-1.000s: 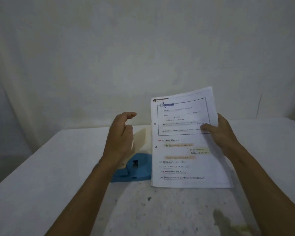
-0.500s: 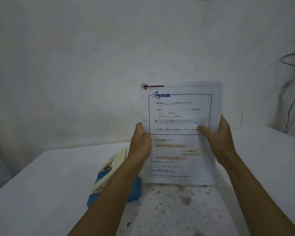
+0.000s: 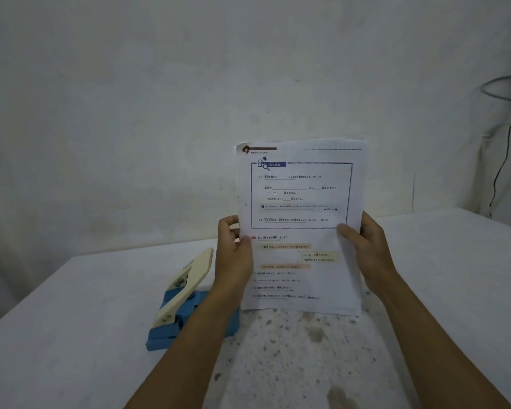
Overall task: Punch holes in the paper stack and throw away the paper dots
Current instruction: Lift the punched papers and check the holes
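A person holds a white stack of printed paper sheets [image 3: 300, 225] upright in front of them with both hands, seen from a head camera looking forward and down. The stack's bottom edge rests on or sits just above the pale, speckled tabletop [image 3: 278, 349]; which of the two cannot be told. The printed side faces the camera, with a blue-framed box in the upper half and orange highlighted lines below. Small marks along the left margin may be punched holes, but they are too small to be sure.

The tabletop stretches wide to the left and right of the stack, with bare surface on both sides. Its far edge meets a plain whitish wall [image 3: 160, 113]. Its left edge slants away at the lower left. A dark cable [image 3: 505, 143] hangs down the wall at the far right.

Just left of the stack, a blue hole punch with a cream lever handle [image 3: 186, 299] sits on the tabletop, the handle raised at a slant. Its right part is hidden behind the left forearm. No paper dots can be made out.

The left hand [image 3: 233, 255] grips the stack's left edge at mid height, thumb on the front, fingers curled behind. The right hand [image 3: 366, 252] clasps the right edge at about the same height, thumb pressed on the printed face, fingers hidden behind the sheets. Both forearms rise from the bottom of the view and angle inward toward the stack.
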